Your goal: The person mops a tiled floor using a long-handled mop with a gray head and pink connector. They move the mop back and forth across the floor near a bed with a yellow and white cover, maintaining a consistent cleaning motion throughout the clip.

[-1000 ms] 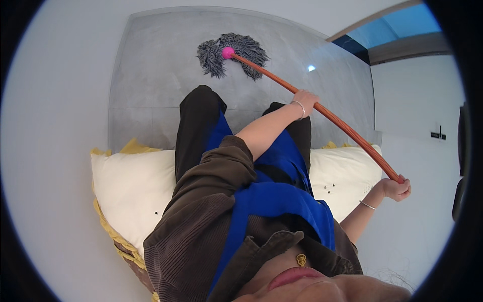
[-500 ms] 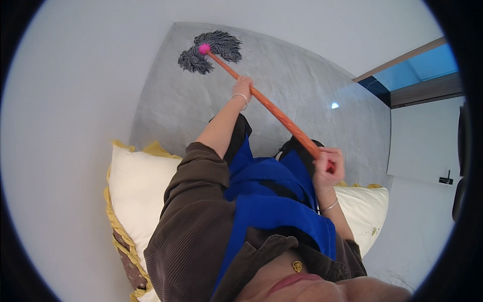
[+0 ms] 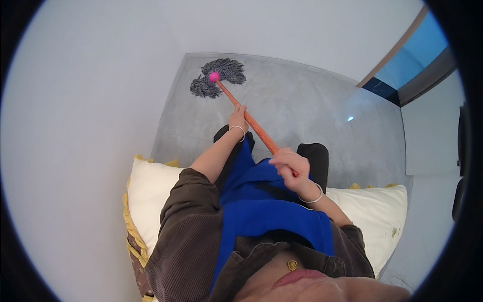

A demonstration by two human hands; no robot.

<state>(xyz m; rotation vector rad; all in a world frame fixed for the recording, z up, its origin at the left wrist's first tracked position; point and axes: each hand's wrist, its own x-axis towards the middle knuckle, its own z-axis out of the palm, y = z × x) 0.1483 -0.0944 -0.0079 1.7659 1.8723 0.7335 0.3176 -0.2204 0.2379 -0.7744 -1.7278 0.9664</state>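
A mop with an orange-red handle slants across the view, from the far left down toward my lap. Its grey string head lies spread on the floor, joined to the handle by a pink ball-shaped connector. Partway down the handle, my left hand is closed around it, the arm stretched forward. My right hand grips the near end, in front of the blue apron; its fingers cover much of that end.
Grey tiled floor stretches between white walls, which meet in a corner behind the mop head. Cream cushions with yellow ruffled trim lie at my left and right sides. A doorway with a wooden frame stands at the far right.
My right hand has moved left and slightly up with the handle's near end. The mop head and my left hand appear lower in the view, which has shifted too.
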